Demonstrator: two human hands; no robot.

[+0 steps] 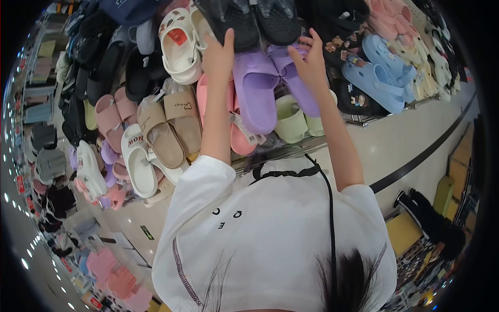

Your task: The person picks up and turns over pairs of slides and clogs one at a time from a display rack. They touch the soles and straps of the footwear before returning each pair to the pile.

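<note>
Matt, smooth moulded foam on the purple slides point(257, 86), soft sheen along the strap. Black clogs point(244, 21) under clear glossy plastic wrap, touched by the left hand point(218, 54) and right hand point(311, 62). Tan slides point(171, 127) with a dull, slightly grained strap, also film-wrapped. White clogs point(179, 44) in smooth, faintly shiny plastic. Pale green slides point(291, 119) matt and rubbery. Blue clogs point(377, 73) smooth and matt. Bright metal on the rack rail point(280, 151). Polished, glossy floor point(410, 135). Soft matt cotton on the white T-shirt point(270, 229).
</note>
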